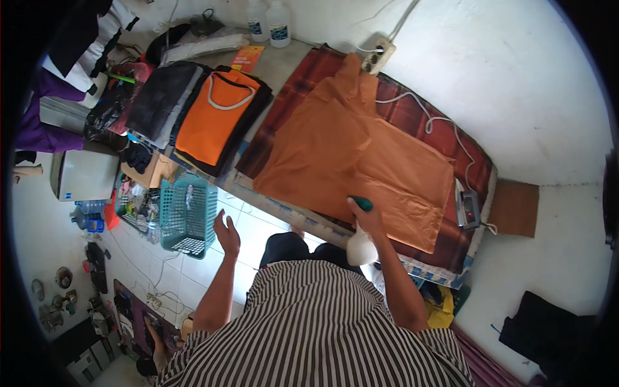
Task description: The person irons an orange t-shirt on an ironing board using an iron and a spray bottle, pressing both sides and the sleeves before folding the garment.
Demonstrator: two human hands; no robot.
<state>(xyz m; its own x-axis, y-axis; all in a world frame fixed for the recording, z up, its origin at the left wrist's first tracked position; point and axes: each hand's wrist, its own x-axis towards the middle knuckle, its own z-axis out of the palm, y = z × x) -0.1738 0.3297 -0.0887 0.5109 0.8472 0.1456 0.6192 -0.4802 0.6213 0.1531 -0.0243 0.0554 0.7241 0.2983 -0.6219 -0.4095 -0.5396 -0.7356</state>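
Note:
My right hand (369,216) is closed around a white spray bottle (362,249) with a green head, held over the near edge of the padded table. Spread out on the table, an orange-brown garment (335,142) lies with a few creases, most visible at its right part. My left hand (227,233) is raised in the air left of my body, fingers apart and nothing in it. At the right end of the table, an iron (468,208) rests with its pale cord running back along the wall side.
Folded clothes are piled at the left, an orange shirt (213,126) on top. Below them, a green plastic basket (169,216) stands on the tiled floor. A power strip (378,57) sits against the wall, and two white bottles (279,26) stand at the back.

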